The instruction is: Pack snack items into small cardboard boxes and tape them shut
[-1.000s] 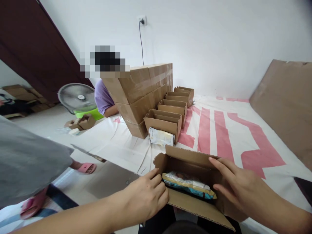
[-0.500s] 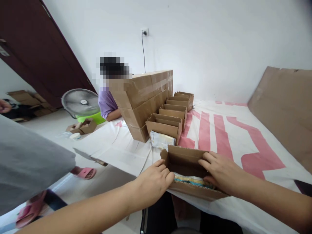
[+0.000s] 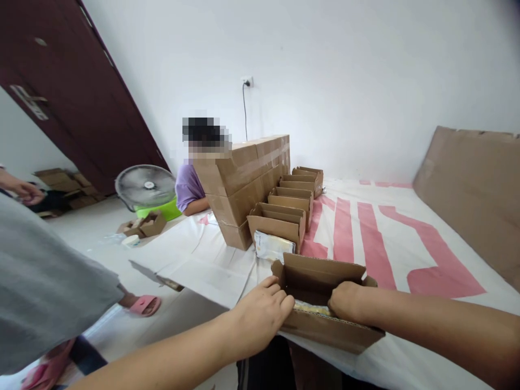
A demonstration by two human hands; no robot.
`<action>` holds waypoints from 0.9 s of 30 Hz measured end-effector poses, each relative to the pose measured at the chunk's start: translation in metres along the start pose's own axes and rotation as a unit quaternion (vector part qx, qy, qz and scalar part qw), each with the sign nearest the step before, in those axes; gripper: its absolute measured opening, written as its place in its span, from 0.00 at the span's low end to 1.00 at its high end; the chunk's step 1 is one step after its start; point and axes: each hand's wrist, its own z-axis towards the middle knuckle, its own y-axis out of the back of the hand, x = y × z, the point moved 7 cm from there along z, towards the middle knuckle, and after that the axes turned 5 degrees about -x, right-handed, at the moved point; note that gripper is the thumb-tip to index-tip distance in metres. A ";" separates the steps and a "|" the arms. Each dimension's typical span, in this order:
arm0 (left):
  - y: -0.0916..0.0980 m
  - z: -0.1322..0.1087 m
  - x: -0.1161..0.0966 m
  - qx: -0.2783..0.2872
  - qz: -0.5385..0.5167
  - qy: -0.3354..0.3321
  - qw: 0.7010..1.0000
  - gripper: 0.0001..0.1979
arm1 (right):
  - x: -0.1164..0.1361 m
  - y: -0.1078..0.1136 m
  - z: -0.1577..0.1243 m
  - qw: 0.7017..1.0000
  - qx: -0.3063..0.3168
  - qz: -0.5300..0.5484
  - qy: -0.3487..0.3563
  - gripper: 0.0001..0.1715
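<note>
An open cardboard box (image 3: 325, 330) stands at the near edge of the table. My left hand (image 3: 266, 303) is closed over its left end, fingers bent across the rim. Inside, along the near wall, lies a shiny yellow-and-white packet (image 3: 311, 309). My right hand (image 3: 349, 300) reaches down into the box and is closed at the packet's right end, with its fingertips hidden. Just beyond the box, another packet (image 3: 274, 246) leans against the nearest of several open boxes (image 3: 280, 225) set in a row.
Taped cartons (image 3: 244, 189) are stacked behind the row, with a co-worker in a purple sleeve (image 3: 189, 187) beyond them. A large cardboard sheet (image 3: 471, 200) leans at right. On the left stand another person in grey (image 3: 52, 292) and a fan (image 3: 145, 187).
My right hand has moved from the box's right rim down into it, and its fingers have curled. My left hand stays on the left end. The view has tilted upward slightly.
</note>
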 end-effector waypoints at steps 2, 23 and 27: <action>0.002 0.001 0.000 0.004 0.002 0.002 1.000 0.04 | 0.005 0.004 -0.003 0.998 0.039 -0.054 0.010 0.23; 0.038 0.008 0.070 -0.223 -0.337 0.270 0.874 0.17 | -0.042 0.159 -0.069 0.943 -0.286 0.163 -0.046 0.15; 0.038 0.042 0.101 -0.238 -0.554 0.232 0.763 0.39 | -0.052 0.174 -0.057 0.928 -0.305 0.212 -0.030 0.15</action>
